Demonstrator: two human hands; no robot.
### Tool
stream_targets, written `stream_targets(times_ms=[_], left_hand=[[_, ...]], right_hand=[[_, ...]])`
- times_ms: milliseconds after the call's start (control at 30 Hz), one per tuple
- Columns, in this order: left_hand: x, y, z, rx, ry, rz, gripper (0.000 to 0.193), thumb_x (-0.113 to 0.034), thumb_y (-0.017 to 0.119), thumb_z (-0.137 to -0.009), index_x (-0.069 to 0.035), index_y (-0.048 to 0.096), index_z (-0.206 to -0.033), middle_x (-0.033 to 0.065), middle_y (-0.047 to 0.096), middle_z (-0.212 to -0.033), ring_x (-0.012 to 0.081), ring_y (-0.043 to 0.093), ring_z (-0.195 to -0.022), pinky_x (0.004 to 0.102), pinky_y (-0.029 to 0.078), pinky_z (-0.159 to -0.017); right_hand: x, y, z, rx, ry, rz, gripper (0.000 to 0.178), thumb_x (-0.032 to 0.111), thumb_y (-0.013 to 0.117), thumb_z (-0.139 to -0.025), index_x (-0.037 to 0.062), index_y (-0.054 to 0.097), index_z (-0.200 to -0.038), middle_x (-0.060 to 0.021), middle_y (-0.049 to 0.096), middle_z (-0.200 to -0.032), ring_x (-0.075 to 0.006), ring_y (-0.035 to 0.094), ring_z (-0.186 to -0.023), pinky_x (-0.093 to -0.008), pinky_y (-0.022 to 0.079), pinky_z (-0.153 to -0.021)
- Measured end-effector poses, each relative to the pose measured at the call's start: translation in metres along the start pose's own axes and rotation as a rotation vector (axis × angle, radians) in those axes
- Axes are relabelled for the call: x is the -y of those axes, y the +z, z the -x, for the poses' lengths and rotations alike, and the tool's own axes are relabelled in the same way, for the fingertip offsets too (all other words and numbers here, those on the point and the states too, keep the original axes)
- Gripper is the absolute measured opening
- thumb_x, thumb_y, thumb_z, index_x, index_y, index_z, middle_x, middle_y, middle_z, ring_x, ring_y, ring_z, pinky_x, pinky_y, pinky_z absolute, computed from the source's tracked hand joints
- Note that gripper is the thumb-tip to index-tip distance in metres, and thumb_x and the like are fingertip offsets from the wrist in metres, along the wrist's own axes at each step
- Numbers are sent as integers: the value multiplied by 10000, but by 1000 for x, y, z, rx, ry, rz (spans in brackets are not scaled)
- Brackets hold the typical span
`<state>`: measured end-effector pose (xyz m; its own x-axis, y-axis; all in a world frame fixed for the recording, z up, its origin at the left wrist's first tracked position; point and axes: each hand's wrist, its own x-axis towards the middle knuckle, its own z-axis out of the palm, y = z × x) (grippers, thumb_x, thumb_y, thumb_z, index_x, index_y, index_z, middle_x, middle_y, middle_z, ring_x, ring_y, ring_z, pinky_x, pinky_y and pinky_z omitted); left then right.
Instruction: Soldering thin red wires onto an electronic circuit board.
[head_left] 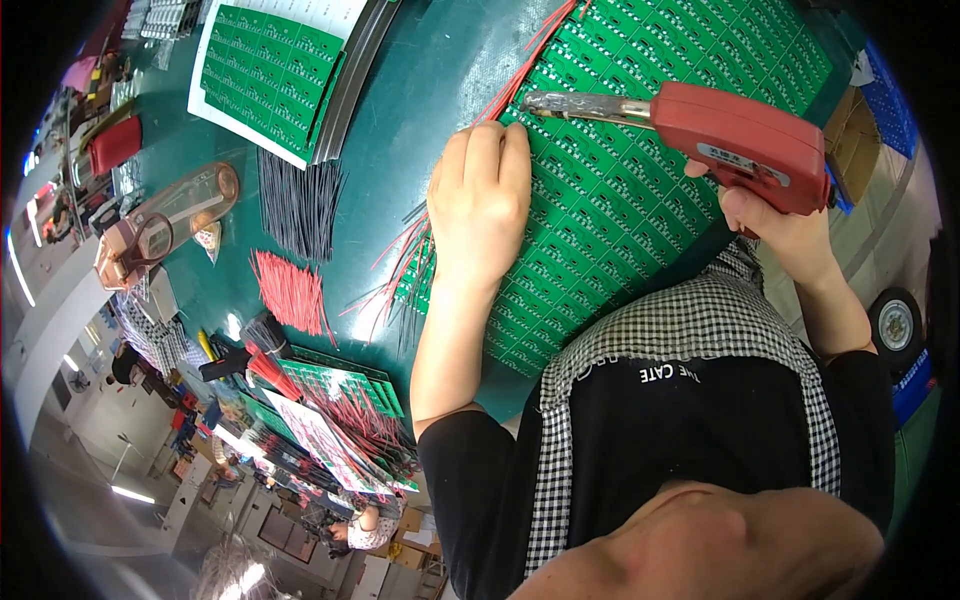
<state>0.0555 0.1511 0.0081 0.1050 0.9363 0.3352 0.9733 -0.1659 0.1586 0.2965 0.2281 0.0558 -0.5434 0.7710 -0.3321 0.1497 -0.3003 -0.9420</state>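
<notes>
Head view: the right hand [785, 228] wraps round the grip of one red soldering gun [740, 135]. The left hand [482, 190] lies on the edge of the green boards [610, 215], fingers bent, close to the red wires [537, 55]; I cannot tell if it pinches one. The boards lie flat under both hands, on the green table [410, 90]. The gun's tip is very near the left fingertips, so it seems best to go slowly, keep the wire steady and touch only the right spot. There are too many little boards and wires to count. Past the left arm lie one loose red pile [290, 292] and one loose dark pile [300, 205]. Farther off is one clear bottle [190, 205].
</notes>
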Motion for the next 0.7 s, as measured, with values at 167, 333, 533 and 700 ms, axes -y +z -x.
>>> stream_targets(times_ms=[167,333,533,700], left_hand=[[1,1,0,-4,4,-10,228,-55,563,-641,-15,585,-865,63,528,-813,193,536,-727,289,458,-588],[1,0,-2,-26,22,-5,241,-56,567,-632,-15,590,-869,60,530,-805,187,533,-720,283,452,-572],[1,-2,-8,2,18,-24,233,-62,571,-621,-26,603,-850,39,523,-761,169,524,-670,270,431,-526],[-2,-7,-18,-65,80,-85,220,-66,581,-629,-31,616,-843,37,529,-731,164,536,-652,262,431,-513]], right_hand=[[-2,-1,1,-15,-27,16,270,96,653,-763,28,590,-1016,-21,651,-883,-31,494,-573,-173,406,-499],[-6,-4,-1,-35,-40,6,264,111,639,-772,31,588,-1019,-21,650,-877,-26,474,-546,-165,383,-472],[-8,-6,-7,-37,-32,32,246,131,639,-776,32,594,-996,-8,649,-872,-20,463,-530,-159,363,-453],[-1,-10,-2,-87,-53,80,224,138,640,-774,29,605,-966,1,648,-863,-19,459,-527,-160,358,-454]])
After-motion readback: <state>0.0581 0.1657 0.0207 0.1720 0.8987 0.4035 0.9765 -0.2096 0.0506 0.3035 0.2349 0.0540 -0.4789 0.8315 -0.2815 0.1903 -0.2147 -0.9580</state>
